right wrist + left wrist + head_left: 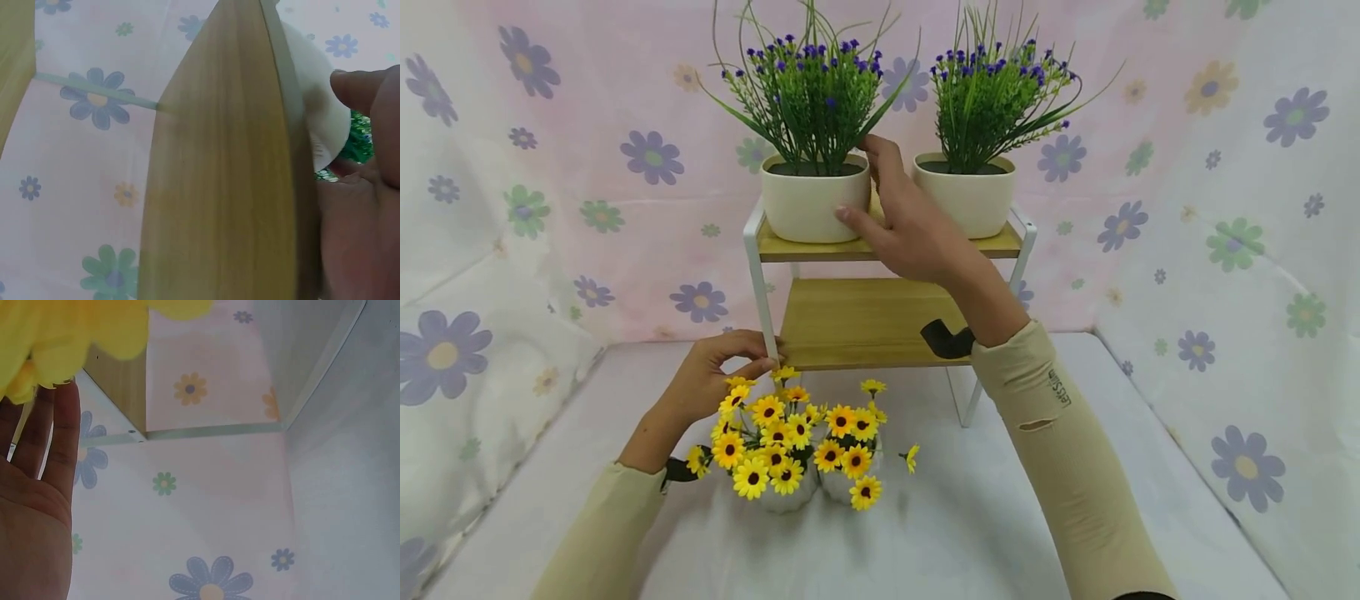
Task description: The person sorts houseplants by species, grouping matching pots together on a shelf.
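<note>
A two-tier shelf with wooden boards and a white metal frame (pixel 759 308) stands on the white surface. On its top board are two cream oval pots with purple flowers and long grass blades, a left pot (pixel 808 208) and a right pot (pixel 970 204). My right hand (pixel 917 233) grips the left pot at its right end, thumb on the front and fingers at the side by the rim. My left hand (pixel 711 375) holds the shelf's left front leg at lower-board height, thumb in front. Yellow flowers (pixel 106 331) partly hide its fingertips in the left wrist view.
Two small white pots of yellow flowers, a left one (pixel 788 492) and a right one (pixel 838 483), stand before the shelf, near my left forearm. The lower board (pixel 857 321) lies under the top one. Flower-print cloth (pixel 655 158) hangs behind and at both sides.
</note>
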Available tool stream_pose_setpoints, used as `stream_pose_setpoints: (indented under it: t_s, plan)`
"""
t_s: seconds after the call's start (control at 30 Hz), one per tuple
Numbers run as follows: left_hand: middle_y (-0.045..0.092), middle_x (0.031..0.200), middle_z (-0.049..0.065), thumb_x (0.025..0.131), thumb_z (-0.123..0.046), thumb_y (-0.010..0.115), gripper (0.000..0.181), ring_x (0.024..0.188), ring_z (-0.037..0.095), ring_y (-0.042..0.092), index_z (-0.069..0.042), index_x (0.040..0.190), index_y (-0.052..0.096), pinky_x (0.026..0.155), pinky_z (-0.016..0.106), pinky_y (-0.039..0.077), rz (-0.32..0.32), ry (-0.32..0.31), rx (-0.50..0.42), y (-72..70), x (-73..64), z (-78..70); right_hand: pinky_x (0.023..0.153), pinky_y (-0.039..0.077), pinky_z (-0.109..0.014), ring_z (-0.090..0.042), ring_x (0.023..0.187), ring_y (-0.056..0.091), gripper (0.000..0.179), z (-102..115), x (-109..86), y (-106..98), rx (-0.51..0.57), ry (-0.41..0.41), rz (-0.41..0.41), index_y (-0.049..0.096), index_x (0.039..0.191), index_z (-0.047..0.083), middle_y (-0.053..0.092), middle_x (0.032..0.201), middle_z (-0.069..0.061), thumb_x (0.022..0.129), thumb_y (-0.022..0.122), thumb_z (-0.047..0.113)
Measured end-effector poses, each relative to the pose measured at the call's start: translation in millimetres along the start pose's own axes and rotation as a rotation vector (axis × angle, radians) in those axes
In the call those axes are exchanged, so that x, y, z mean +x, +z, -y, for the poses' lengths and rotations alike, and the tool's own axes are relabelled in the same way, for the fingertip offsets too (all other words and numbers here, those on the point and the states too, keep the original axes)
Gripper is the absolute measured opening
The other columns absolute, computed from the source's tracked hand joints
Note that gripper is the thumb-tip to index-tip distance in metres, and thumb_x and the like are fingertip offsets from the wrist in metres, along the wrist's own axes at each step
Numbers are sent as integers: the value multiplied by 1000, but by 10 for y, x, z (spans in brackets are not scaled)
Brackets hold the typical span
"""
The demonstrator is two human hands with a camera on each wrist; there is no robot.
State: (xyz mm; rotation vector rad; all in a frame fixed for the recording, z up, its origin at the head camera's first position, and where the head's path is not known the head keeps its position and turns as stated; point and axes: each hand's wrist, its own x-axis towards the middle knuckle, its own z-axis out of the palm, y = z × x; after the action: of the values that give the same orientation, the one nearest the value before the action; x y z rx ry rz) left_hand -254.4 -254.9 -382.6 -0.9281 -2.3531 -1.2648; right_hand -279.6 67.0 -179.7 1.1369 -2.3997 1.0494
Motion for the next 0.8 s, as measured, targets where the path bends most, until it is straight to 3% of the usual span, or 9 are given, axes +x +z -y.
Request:
stream_pose_setpoints:
  t_s: [0.17,0.4,0.63,0.8]
  plan:
    - [77,115,-5,97,-2,76,22,117,10,68,-23,104,81,98,21,52,6,-11,7,22,11,10,128,22,-31,-21,163,20,86,32,-220,-2,-102,15,-2,8,167,10,14,176,-6,107,64,35]
    - [77,118,-3,97,-2,76,22,116,8,68,-23,104,81,98,21,53,4,-12,20,28,29,6,131,17,-40,-18,163,12,90,9,-608,27,-178,-132,-17,11,166,9,15,174,-11,103,71,32]
    - [77,118,-2,97,-2,75,22,116,9,68,-23,103,80,99,20,51,1,-8,24,12,15,-14,128,28,-47,-26,160,27,84,-110,-979,76,-169,-287,-130,24,161,5,26,171,-12,97,77,19]
    - [76,118,-3,97,0,75,23,117,8,68,-22,102,80,98,19,52,0,-1,11,3,-3,-20,124,35,-47,-31,152,40,70,-267,-1202,188,-79,-422,-196,36,152,-5,42,162,-18,95,71,13]
